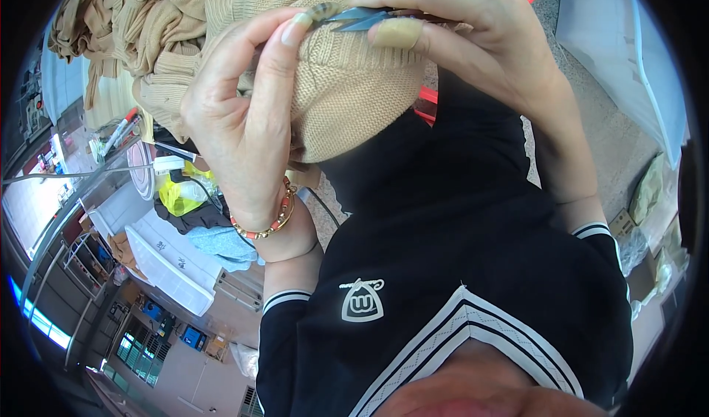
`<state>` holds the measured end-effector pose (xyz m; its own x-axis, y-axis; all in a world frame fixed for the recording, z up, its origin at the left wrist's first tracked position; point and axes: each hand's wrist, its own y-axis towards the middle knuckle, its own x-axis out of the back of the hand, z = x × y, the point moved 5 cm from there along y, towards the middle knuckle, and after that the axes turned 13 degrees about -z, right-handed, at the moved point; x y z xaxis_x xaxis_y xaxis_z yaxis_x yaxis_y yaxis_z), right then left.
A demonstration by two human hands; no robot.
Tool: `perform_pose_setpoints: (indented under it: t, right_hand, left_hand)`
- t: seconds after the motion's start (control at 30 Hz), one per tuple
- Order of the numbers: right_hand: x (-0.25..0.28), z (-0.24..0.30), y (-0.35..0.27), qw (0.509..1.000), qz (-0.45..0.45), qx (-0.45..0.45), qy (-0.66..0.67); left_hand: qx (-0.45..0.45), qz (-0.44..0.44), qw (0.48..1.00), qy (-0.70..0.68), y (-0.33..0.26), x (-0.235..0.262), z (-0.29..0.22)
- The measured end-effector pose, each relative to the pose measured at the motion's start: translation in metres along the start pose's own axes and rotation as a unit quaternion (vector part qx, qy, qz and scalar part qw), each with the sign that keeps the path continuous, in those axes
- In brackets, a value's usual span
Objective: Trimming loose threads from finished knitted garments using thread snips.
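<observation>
Between the thumb and forefinger of my left hand [247, 96] is pinched the ribbed edge of a beige knitted garment [354, 100], which hangs below the fingers. My right hand [487, 29] is closed around a small pair of thread snips [362, 20], with bluish metal blades pointing left along that edge. The blades look slightly parted, close to the left fingertips. A tan strip of tape [399, 33] wraps my right thumb. A small dark striped bit [323, 9] shows at the left fingertips; what it is I cannot make out. The snips' handles are mostly hidden in the right hand.
A heap of beige knitwear [148, 29] lies at the upper left. Beside it are a yellow plastic bag [181, 195], a light blue cloth [221, 246] and a white box [166, 266]. A translucent plastic bin [628, 55] stands at right, with plastic bags [661, 262] below it.
</observation>
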<state>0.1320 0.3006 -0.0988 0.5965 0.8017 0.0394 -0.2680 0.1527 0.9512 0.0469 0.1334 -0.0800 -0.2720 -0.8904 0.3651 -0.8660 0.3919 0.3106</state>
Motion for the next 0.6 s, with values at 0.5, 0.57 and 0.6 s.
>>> perform_pose_setpoints:
  t: [0.5, 0.57, 0.6]
  right_hand:
    - [0.012, 0.004, 0.024, 0.914, 0.163, -0.371, 0.023]
    - [0.011, 0.005, 0.022, 0.910, 0.163, -0.380, 0.024]
    - [0.011, 0.005, 0.021, 0.906, 0.163, -0.390, 0.024]
  left_hand:
    - [-0.020, 0.009, 1.000, -0.001, -0.001, -0.001, 0.002]
    - [-0.001, 0.006, 1.000, -0.016, -0.001, -0.001, 0.004]
    - [0.000, 0.005, 1.000, -0.016, -0.002, -0.001, 0.004]
